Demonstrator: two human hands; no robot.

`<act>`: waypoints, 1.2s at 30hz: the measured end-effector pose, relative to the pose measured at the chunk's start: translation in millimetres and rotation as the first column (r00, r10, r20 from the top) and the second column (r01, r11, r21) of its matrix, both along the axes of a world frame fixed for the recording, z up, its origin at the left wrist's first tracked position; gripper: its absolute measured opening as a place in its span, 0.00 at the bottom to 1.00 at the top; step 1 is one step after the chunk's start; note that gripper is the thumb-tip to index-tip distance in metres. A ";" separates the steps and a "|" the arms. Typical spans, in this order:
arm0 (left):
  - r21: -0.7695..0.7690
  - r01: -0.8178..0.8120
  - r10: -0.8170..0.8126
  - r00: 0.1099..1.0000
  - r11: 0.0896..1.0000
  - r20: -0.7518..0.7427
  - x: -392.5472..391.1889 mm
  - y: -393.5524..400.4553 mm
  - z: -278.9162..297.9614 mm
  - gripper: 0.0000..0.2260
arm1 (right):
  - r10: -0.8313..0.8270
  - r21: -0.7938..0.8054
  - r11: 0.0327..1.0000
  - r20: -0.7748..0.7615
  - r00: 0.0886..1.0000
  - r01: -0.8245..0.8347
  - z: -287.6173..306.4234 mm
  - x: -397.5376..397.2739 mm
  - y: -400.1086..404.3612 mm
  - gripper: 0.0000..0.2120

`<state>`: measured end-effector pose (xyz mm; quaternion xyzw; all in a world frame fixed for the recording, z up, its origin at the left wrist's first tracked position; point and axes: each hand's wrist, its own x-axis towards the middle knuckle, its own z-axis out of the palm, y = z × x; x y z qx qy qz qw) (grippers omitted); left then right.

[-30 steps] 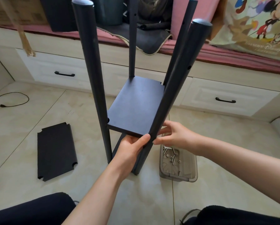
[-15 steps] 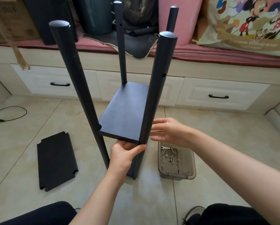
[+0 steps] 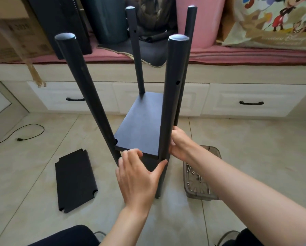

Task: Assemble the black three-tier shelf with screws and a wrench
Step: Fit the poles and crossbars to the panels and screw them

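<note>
Steadying: the left hand (image 3: 138, 176) rests on the near edge of the fitted board (image 3: 141, 128), fingers curled over that edge and thumb stretched to touch the near right post (image 3: 168, 110); half a second ago it cupped the board from below.
Right hand: the right hand (image 3: 181, 142) now lies against the right side of the near right post at board height, fingers bent around it; a moment ago they hovered spread and apart from it.
Frame: one second ago the near right post leaned markedly rightward; now it stands nearly upright beside the board's near right corner.
Meaning: I judge the corner is being seated into the post for screwing; two tiers are not yet fitted.
Shelf position: it stands on the tiled floor (image 3: 255, 148), with the near left post (image 3: 88, 96) at the board's near left corner.
Spare board: a loose board (image 3: 76, 180) lies flat on the floor, left of the fitted board.
Screws: a clear tray (image 3: 214, 151) of screws (image 3: 198, 176) sits just right of the near right post, behind the right forearm.
Wrench: not visible.
Obstacle: both hands are busy, so fetching a screw means letting go.
</note>
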<state>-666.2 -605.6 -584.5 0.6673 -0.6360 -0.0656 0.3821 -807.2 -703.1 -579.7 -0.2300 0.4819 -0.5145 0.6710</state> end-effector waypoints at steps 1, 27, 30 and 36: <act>-0.057 0.039 -0.033 0.995 0.998 0.096 2.5 -3.4 0.4 0.30 | 0.013 -0.017 1.000 0.010 1.000 -0.012 -1.3 -1.3 0.0 0.19; -0.059 0.445 -0.347 0.769 0.894 0.536 6.0 -38.7 -15.5 0.24 | 0.126 0.111 0.985 0.083 0.989 -0.135 -19.4 -65.1 0.3 0.16; -0.060 0.443 -0.349 0.775 0.894 0.527 6.4 -37.9 -15.8 0.24 | 0.154 0.217 0.964 0.004 0.988 -0.151 -41.3 -93.2 6.7 0.13; -0.027 0.447 -0.381 0.793 0.894 0.475 4.5 -34.0 -15.2 0.24 | 0.185 0.452 0.891 -0.442 0.878 0.040 -117.0 -135.5 39.1 0.10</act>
